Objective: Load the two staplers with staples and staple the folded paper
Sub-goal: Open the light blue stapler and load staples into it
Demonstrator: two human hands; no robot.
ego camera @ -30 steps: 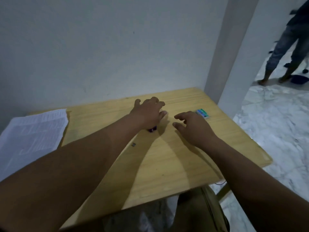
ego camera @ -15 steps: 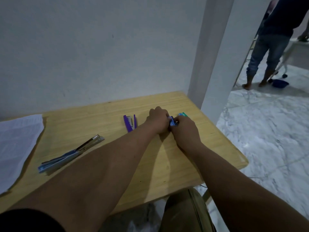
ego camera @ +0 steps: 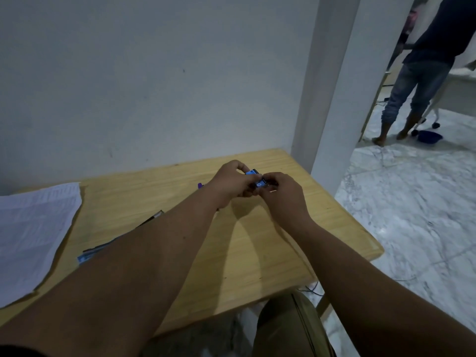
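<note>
Staple box: a small blue rectangular box [ego camera: 255, 178], probably card with dark print, is being held just above the tabletop in the upper middle of the frame, between the two hands.
Left hand: the left hand [ego camera: 231, 182] is curling its fingers round the box's left end, thumb and fingers pinching it.
Right hand: the right hand [ego camera: 282, 193] is gripping the box's right end with bent fingers; a small bright glint is showing at its fingertips, too small to tell what it is.
Purple stapler: only a purple tip [ego camera: 200, 185] is peeking out just left of the left wrist, lying on the tabletop.
Blue stapler: a long, slim blue and dark metal shape [ego camera: 103, 249] is lying at a slant in the left middle of the frame, mostly hidden by the left forearm.
Paper: a white printed sheet [ego camera: 31, 233] is lying flat at the left edge, its near part hanging over the tabletop's edge.
Tabletop: pale yellow wood [ego camera: 270, 248] with visible grain and a rounded right corner is sitting against a plain white wall.
Background: a person in jeans [ego camera: 417, 83] is standing on the grey marble floor at the upper right, beside a blue basin [ego camera: 429, 136].
</note>
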